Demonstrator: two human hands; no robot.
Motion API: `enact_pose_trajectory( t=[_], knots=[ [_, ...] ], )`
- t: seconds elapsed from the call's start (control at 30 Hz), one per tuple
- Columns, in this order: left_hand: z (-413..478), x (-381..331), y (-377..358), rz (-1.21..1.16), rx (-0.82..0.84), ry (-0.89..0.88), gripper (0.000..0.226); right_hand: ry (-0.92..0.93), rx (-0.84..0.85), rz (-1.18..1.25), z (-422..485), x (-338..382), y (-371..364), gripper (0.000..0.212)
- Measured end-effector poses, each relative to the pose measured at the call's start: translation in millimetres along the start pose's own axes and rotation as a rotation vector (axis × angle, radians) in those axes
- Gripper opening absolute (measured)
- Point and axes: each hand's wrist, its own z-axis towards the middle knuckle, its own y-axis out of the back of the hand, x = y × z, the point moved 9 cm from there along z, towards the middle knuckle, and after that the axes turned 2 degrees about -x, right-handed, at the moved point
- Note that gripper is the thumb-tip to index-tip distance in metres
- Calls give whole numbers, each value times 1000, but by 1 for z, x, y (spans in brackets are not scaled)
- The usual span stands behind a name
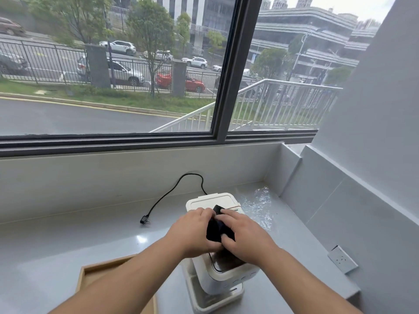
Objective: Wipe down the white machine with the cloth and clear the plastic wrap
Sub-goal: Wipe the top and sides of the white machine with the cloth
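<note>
The white machine (pixel 209 201) stands on the grey counter (pixel 90 241) in front of me. On its top lies a small black cloth (pixel 216 228), bunched between both hands. My left hand (pixel 192 232) grips the cloth's left side with curled fingers. My right hand (pixel 244 234) holds its right side, thumb and fingers over it. Crumpled clear plastic wrap (pixel 260 207) lies on the counter just right of the machine, behind my right hand. The machine's front panel with buttons (pixel 242 277) shows below my wrists.
A black power cord (pixel 172 193) runs from the machine's back to an unplugged plug (pixel 144 220) on the counter. A wooden tray (pixel 90 275) sits at front left. A wall socket (pixel 342 259) lies at right. Window and grey wall bound the counter behind and right.
</note>
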Motion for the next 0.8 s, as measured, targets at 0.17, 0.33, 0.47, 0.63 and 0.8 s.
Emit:
enact_pose_trajectory(
  t=[0.17, 0.33, 0.47, 0.63, 0.8],
  knots=[
    [-6, 12, 8, -34, -71, 10, 90, 3, -113, -46, -8, -5, 16, 68],
    [-8, 6, 18, -12, -155, -23, 92, -15, -166, -89, -9, -7, 29, 67],
    [-4, -1, 22, 26, -169, -30, 94, -44, -128, -87, -12, -13, 30, 72],
    [3, -12, 21, 39, -194, -36, 88, -58, -121, -75, -15, -28, 32, 76],
    [10, -23, 14, 28, -192, -1, 86, -34, -131, -46, -15, -44, 33, 75]
  ],
)
